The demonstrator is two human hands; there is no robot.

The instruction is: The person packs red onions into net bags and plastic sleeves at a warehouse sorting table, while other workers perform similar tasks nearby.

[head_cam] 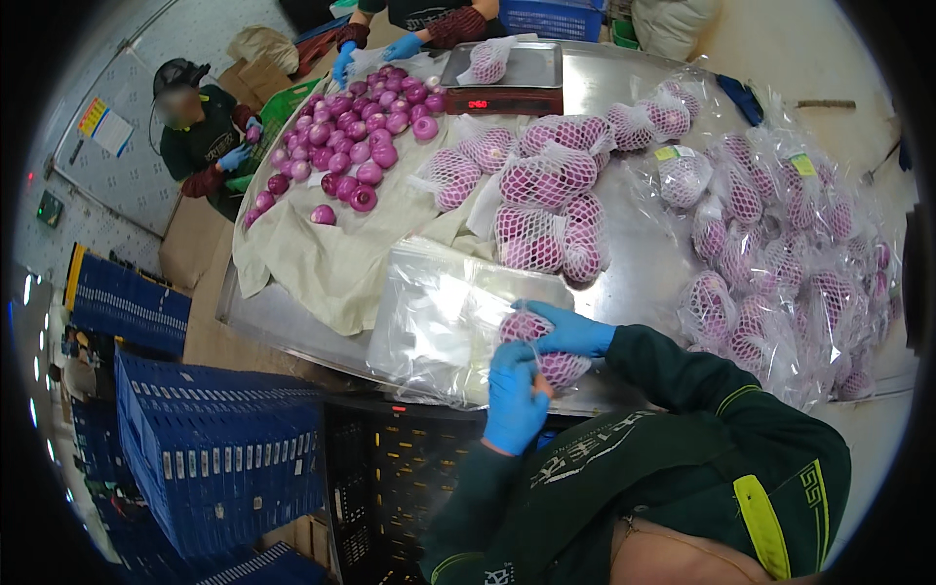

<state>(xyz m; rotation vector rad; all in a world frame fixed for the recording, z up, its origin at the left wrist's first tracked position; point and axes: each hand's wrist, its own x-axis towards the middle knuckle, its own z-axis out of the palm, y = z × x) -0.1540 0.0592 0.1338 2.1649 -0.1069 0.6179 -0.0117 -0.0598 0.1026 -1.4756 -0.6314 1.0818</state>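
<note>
At the table's near edge, my left hand [515,402] and my right hand [570,329], both in blue gloves, hold a white foam-net sleeve of red onions [525,327] between them. The sleeve lies over the right part of a stack of clear plastic bags [431,314]. Whether a clear bag is around it I cannot tell. Just beyond my hands, several netted packs of red onions [530,238] lie piled on the metal table. Peeled loose red onions [355,131] are heaped on a pale cloth [314,263] at the far left.
Netted onions in clear bags [782,270] cover the table's right part. A scale [504,77] with one netted pack stands at the far side. Two co-workers are across the table, one [212,139] beside a green crate [281,121]. Blue crates [219,453] are stacked at lower left.
</note>
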